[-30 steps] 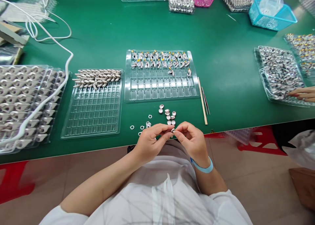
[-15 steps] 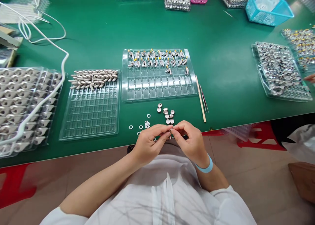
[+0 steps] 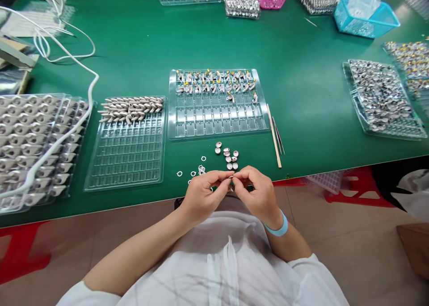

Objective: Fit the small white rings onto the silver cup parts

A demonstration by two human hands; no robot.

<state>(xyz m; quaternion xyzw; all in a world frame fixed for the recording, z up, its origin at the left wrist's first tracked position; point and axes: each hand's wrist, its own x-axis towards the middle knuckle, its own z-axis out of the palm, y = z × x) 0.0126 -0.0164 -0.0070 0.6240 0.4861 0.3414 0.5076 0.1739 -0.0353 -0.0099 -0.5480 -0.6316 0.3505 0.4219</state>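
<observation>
Now both hands meet at the table edge, fingertips together. The left hand (image 3: pixel 203 193) and right hand (image 3: pixel 256 193) pinch a tiny part (image 3: pixel 231 178) between thumbs and forefingers; what it is cannot be told. Just beyond the fingertips lie small caps (image 3: pixel 229 154), and to their left, white rings (image 3: pixel 196 169). Farther out sits a clear tray (image 3: pixel 217 120); right of the caps, a stick (image 3: pixel 274 136).
</observation>
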